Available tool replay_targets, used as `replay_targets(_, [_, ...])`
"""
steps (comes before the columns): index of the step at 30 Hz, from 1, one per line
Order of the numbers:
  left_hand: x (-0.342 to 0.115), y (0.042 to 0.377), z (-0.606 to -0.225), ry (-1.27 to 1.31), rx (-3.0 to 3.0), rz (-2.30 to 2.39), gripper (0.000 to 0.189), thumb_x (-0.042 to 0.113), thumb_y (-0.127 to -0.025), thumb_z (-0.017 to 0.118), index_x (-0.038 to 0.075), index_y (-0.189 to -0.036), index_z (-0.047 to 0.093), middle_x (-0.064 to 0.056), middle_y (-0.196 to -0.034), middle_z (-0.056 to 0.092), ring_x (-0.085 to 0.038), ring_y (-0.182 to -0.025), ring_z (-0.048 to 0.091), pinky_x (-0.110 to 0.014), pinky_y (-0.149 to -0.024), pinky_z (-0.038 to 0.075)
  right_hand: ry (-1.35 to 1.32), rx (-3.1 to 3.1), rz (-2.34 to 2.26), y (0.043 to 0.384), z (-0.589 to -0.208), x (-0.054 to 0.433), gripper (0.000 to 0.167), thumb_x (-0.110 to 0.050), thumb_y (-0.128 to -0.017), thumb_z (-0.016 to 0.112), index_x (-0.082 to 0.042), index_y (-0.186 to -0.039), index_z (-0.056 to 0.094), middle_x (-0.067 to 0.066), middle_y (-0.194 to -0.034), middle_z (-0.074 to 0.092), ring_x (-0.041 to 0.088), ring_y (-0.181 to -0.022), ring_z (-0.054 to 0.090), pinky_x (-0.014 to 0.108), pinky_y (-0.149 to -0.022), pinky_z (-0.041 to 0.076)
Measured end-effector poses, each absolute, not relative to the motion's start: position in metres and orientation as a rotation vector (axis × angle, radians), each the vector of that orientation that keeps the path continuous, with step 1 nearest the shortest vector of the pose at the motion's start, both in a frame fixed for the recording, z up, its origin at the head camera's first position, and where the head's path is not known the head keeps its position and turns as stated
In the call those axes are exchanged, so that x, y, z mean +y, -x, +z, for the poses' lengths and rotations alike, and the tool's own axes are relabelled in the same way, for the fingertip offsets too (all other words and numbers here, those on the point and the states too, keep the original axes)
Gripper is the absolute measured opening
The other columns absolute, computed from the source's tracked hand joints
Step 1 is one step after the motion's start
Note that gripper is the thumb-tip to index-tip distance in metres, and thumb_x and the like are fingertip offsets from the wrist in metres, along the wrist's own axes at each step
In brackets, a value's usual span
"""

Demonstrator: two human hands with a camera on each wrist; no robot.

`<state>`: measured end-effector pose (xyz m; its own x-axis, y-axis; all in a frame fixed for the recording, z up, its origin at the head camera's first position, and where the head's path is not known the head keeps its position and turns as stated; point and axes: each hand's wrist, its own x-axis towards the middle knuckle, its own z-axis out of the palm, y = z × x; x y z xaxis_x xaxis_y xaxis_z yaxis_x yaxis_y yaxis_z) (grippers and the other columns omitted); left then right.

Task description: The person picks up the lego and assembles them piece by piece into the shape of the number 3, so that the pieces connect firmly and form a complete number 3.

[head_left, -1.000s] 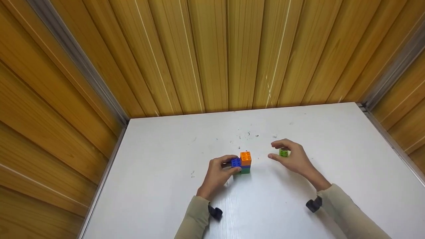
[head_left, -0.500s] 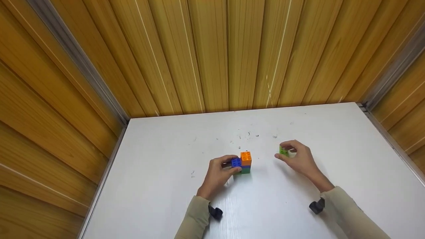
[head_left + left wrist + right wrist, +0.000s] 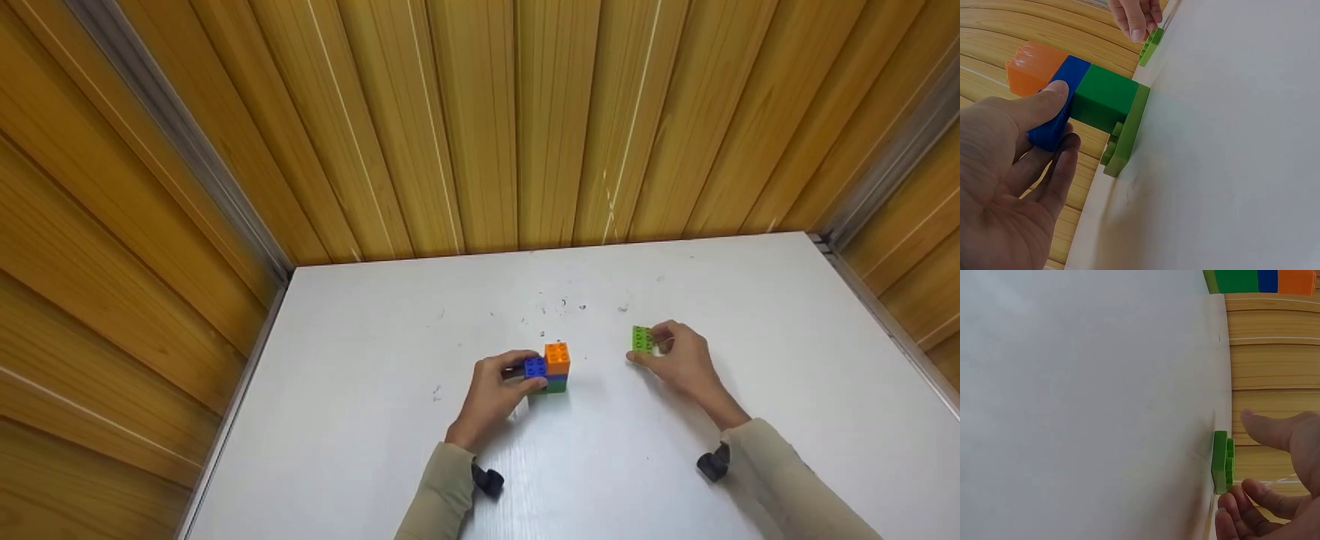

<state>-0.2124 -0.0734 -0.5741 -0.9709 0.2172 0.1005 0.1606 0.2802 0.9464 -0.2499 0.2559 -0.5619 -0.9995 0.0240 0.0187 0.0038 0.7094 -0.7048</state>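
My left hand (image 3: 491,394) grips a blue brick (image 3: 1044,135) within a small stack, thumb on one side and fingers on the other. An orange brick (image 3: 556,358) tops this stack. Under the blue one comes a dark green brick (image 3: 1106,97), and at the bottom a flat light green brick (image 3: 1126,135) lies on the table. Farther right, a flat lime green brick (image 3: 643,339) rests studs up. My right hand (image 3: 682,360) is beside it, thumb apart from the fingers, with fingertips right at the brick's edge (image 3: 1221,461).
The white table (image 3: 375,465) bears small dark marks (image 3: 562,304) beyond the bricks. Yellow wood-look panels (image 3: 487,127) wall the back and both sides. Each wrist wears a small black camera (image 3: 489,480).
My right hand has drawn back rightward from around the lime green brick, uncovering more of its studs. My left hand stays on the stack.
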Motion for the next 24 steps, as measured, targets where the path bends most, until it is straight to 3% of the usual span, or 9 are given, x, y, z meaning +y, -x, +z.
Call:
replay_targets(5, [-0.0735, 0.2138, -0.5753, -0.417, 2.489, 1.828, 0.040, 0.012, -0.092, 0.085, 0.006, -0.131, 0.075, -0.010, -0.128, 0.076, -0.021, -0.117, 0.073, -0.031, -0.103, 0.060, 0.012, -2.923, 1.181, 0.2509, -0.5617, 0.2558, 0.063, -0.026, -0.090, 0.087, 0.011, -0.133, 0.059, 0.028, -0.122, 0.065, 0.037, -0.107, 0.063, 0.035, -0.083, 0.053])
replay_targets(24, [-0.0730, 0.2133, -0.5754, -0.361, 2.496, 1.796, 0.039, 0.014, -0.092, 0.086, 0.013, -0.131, 0.076, -0.006, -0.129, 0.076, -0.018, -0.117, 0.072, -0.031, -0.104, 0.059, -0.059, -2.927, 1.234, 0.2547, -0.5632, 0.2625, 0.045, -0.002, -0.090, 0.071, 0.009, -0.133, 0.065, 0.031, -0.128, 0.065, 0.042, -0.115, 0.064, 0.050, -0.096, 0.055])
